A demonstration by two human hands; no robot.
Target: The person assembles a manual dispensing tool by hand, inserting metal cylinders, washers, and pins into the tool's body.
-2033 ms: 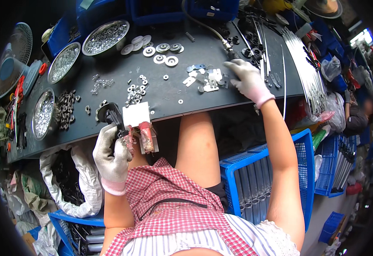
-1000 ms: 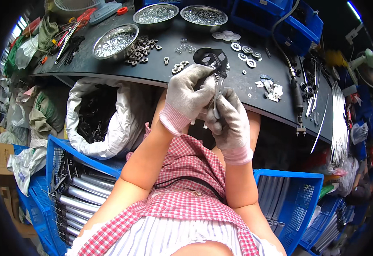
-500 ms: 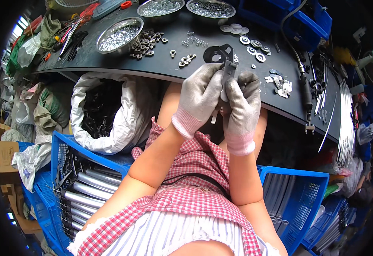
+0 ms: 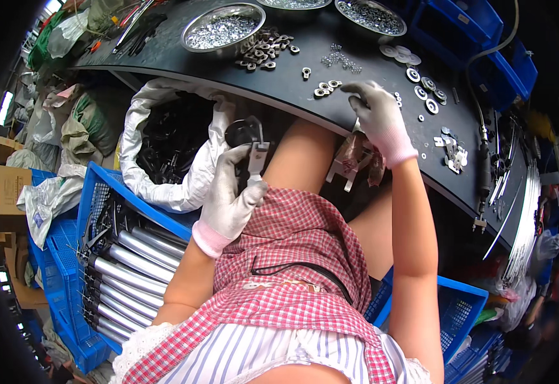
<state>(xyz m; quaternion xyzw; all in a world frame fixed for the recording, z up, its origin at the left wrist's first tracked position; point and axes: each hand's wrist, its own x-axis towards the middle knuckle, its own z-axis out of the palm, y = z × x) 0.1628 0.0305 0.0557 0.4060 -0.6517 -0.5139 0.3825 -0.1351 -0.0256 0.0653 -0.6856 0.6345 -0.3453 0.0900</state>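
My left hand (image 4: pixel 223 203), in a grey-white glove with a pink cuff, is closed around a black ring-shaped bracket (image 4: pixel 258 155) with a flat metal plate on it. It holds the bracket upright above my lap, near the white sack's opening. Over the table's front edge reaches my gloved right hand (image 4: pixel 382 116), palm down. Its finger and thumb are apart, with nothing seen between them. Just left of those fingertips lie a few small metal eyelet pieces (image 4: pixel 322 91). One more eyelet piece (image 4: pixel 306 73) sits a little farther left.
Steel bowls of small metal parts (image 4: pixel 223 45) stand at the back, with a pile of eyelet pieces (image 4: pixel 268 46) beside them. Round washers (image 4: pixel 413 75) and flat plates (image 4: pixel 451 152) lie to the right. A white sack (image 4: pixel 140 168) and a blue crate (image 4: pixel 140 206) of metal tubes are at the left.
My hands have separated. The left has carried the bracket down and left, off the table. The right has let go of it and moved toward the eyelet pieces. The view has shifted.
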